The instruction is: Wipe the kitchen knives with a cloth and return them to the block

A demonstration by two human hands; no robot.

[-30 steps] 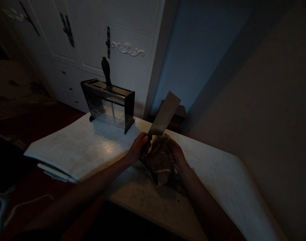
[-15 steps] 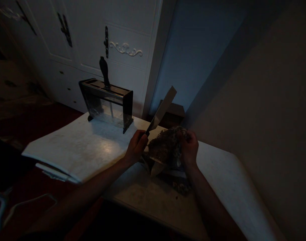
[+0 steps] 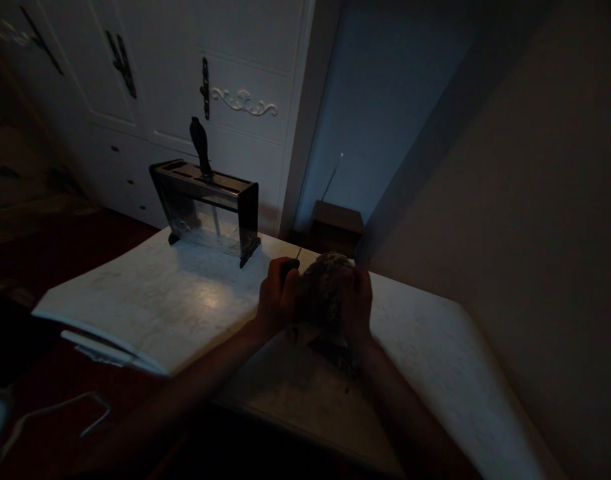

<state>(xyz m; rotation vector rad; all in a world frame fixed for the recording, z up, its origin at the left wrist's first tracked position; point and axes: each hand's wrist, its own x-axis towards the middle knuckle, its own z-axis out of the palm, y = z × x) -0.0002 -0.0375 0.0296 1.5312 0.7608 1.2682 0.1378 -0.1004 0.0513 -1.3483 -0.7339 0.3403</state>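
My left hand (image 3: 277, 290) is closed around the dark handle of a knife (image 3: 332, 177). Its blade points up and away, seen nearly edge-on as a thin line. My right hand (image 3: 355, 303) grips a dark, mottled, crumpled cloth (image 3: 325, 283), bunched between both hands and close to the knife handle. Shadow hides whether the cloth touches the knife. Below the hands, more dark patterned material lies on the white tabletop (image 3: 185, 300). A knife block (image 3: 205, 183) with clear sides stands to the left, one black-handled knife upright in it.
A dark box (image 3: 338, 220) sits beyond the far table edge. Behind stands a white wardrobe (image 3: 250, 60) with dark handles, and a wall (image 3: 535, 200) runs along the right. At lower left are white hangers (image 3: 50, 407) over a dark red floor.
The knife has turned from showing its broad blade to nearly edge-on. My right hand has moved left with the cloth, nearer my left hand. The view has shifted slightly.
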